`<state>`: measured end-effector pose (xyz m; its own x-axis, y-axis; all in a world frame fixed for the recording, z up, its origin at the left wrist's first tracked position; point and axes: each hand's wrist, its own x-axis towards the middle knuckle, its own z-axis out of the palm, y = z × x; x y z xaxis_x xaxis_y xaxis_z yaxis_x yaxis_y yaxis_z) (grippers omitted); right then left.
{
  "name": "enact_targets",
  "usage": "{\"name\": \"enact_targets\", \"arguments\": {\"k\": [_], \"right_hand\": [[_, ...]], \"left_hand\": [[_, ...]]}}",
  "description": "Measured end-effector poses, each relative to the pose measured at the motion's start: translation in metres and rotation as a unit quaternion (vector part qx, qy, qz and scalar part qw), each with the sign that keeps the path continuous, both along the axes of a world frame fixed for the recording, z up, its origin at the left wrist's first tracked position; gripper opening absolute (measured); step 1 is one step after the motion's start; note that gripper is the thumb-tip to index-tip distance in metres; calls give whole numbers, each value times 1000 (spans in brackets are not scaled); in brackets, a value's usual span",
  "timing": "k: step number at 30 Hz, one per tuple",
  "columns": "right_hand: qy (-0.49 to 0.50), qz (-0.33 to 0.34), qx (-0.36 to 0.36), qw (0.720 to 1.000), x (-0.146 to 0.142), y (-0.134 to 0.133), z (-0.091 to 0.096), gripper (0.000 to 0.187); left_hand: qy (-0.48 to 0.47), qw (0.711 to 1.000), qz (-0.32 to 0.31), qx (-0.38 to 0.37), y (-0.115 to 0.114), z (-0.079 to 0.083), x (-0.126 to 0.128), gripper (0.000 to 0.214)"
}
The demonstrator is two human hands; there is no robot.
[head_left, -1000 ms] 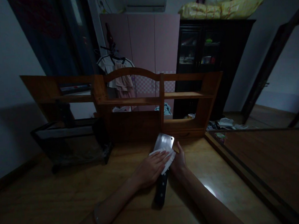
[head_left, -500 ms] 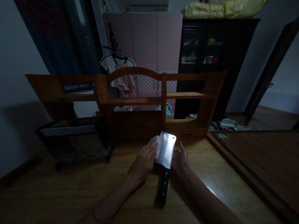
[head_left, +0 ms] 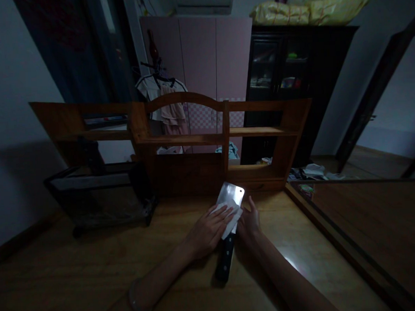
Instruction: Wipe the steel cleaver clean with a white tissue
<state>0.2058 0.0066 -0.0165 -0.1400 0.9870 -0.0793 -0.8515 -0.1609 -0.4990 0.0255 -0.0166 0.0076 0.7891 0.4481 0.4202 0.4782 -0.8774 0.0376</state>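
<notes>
A cleaver (head_left: 226, 195) with a shiny blade, a hole near its top corner and a black riveted handle (head_left: 226, 259) is tilted above the wooden table. My left hand (head_left: 208, 229) presses a white tissue or cloth (head_left: 232, 215) across the lower blade, its fingers laid over it. At the blade's right edge, my right hand (head_left: 250, 222) supports the cleaver, thumb pointing up; its other fingers are mostly hidden behind the blade. The handle points toward me, with neither hand on it.
A wooden shelf unit (head_left: 182, 139) stands along the table's (head_left: 165, 278) far side. To the left is a dark-framed glass tank (head_left: 102, 203). A raised wooden edge (head_left: 322, 223) runs down the right side. Wardrobes stand behind in the dim room.
My left hand has moved the white tissue from the blade's left edge across onto its face, nearer the handle. The right hand and cleaver have barely moved.
</notes>
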Motion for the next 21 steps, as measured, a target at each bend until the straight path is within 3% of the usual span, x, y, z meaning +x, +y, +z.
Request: {"name": "enact_targets", "arguments": {"k": [12, 21], "right_hand": [[-1, 1, 0, 1000, -1, -4, 4, 54], [9, 1, -17, 1000, -1, -4, 2, 51]], "left_hand": [[-106, 982, 151, 34, 13, -8, -11, 52], [-30, 995, 72, 64, 4, 0, -8, 54]]}}
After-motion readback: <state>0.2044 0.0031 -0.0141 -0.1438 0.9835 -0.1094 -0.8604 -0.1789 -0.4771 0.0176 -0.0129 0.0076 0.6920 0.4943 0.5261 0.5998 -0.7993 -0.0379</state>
